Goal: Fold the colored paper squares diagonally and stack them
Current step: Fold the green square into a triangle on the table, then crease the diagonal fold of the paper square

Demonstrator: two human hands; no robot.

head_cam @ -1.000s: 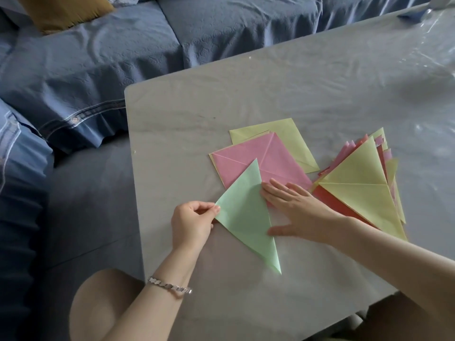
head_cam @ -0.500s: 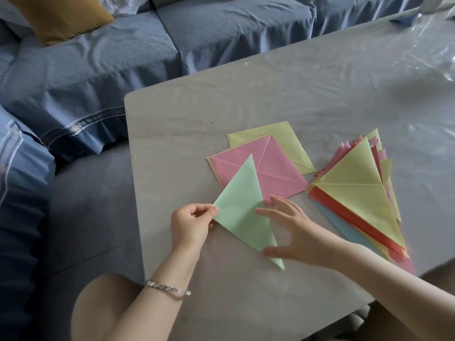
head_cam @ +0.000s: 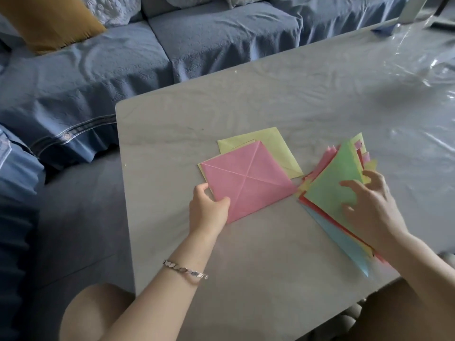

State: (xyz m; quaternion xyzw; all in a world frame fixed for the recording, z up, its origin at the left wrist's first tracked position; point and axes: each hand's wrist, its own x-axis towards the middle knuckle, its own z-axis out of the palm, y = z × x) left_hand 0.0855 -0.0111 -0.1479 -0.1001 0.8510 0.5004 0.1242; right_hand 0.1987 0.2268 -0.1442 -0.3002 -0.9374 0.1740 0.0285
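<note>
A green folded triangle [head_cam: 337, 178] lies on top of the stack of folded coloured triangles [head_cam: 344, 247] at the right of the grey table [head_cam: 246, 107]. My right hand [head_cam: 369, 207] hovers over it with fingers spread and loosely bent, the fingertips at the paper. A pink creased square [head_cam: 248, 183] lies flat in the middle, on top of yellow-green squares [head_cam: 275, 143]. My left hand [head_cam: 208, 207] pinches the pink square's near left corner between thumb and fingers.
A blue sofa [head_cam: 197, 38] with a mustard cushion [head_cam: 49, 20] runs along the far and left sides of the table. Clear plastic film [head_cam: 418, 57] wrinkles over the far right of the tabletop. My knees show below the near table edge.
The green triangle has moved right, from in front of the pink square onto the stack, under my right hand. My left hand has let go of it and taken the pink square's corner.
</note>
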